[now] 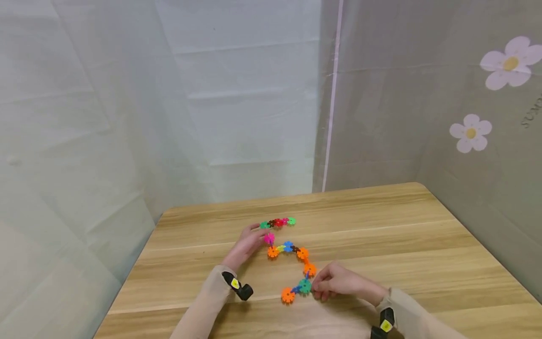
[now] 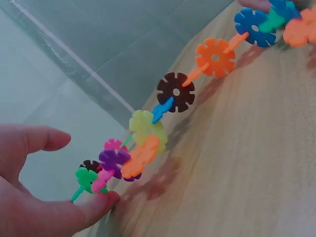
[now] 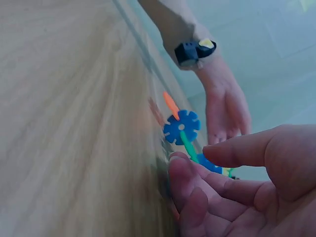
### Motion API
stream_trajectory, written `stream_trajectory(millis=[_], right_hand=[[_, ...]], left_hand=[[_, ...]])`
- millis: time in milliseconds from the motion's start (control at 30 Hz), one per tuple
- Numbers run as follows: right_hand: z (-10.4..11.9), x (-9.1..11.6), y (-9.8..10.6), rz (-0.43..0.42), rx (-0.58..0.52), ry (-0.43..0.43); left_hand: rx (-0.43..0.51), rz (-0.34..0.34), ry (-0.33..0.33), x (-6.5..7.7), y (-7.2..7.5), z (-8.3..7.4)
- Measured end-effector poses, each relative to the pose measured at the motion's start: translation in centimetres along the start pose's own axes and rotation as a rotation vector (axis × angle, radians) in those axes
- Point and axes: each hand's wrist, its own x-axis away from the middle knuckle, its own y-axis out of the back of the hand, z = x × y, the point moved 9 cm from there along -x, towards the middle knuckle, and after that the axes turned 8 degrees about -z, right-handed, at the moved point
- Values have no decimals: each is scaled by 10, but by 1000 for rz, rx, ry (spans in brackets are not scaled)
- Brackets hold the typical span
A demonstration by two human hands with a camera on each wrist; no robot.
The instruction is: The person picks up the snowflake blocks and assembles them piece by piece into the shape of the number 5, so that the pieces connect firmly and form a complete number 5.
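A winding chain of notched plastic snowflake discs stands on the table, with an orange disc (image 1: 288,295) at its near end and a pink disc (image 1: 269,238) at its far end. Beyond it lies a short row of green, brown, red and pink discs; a red disc (image 1: 278,222) is at its middle. My left hand (image 1: 250,242) reaches to the gap there, thumb and finger spread beside a green disc (image 2: 85,178). Beside the teal disc (image 1: 305,286) is my right hand (image 1: 340,282), its fingers loosely bent and thumb apart. Its fingers partly hide a green disc (image 3: 187,143) in the right wrist view.
The wooden table (image 1: 381,226) has a rounded far right corner. Pale cloth (image 1: 245,94) hangs behind it, and a grey curtain with flowers (image 1: 471,133) hangs at the right. Both wrists wear a black camera (image 1: 243,290).
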Motion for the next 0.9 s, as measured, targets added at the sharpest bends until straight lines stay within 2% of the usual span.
stream_trajectory(millis=[267, 367, 500, 700, 900], right_hand=[[6, -3, -18, 68, 15, 18], [8, -4, -26, 99, 9, 25], [10, -4, -36, 130, 8, 29], [13, -4, -47, 152, 25, 19], [17, -7, -56, 164, 36, 0]], left_hand=[[27, 73, -31, -2, -3, -7], [63, 90, -32, -2, -3, -9], [101, 101, -39, -2, -3, -10], [108, 100, -32, -4, -2, -11], [125, 124, -46, -6, -8, -14]])
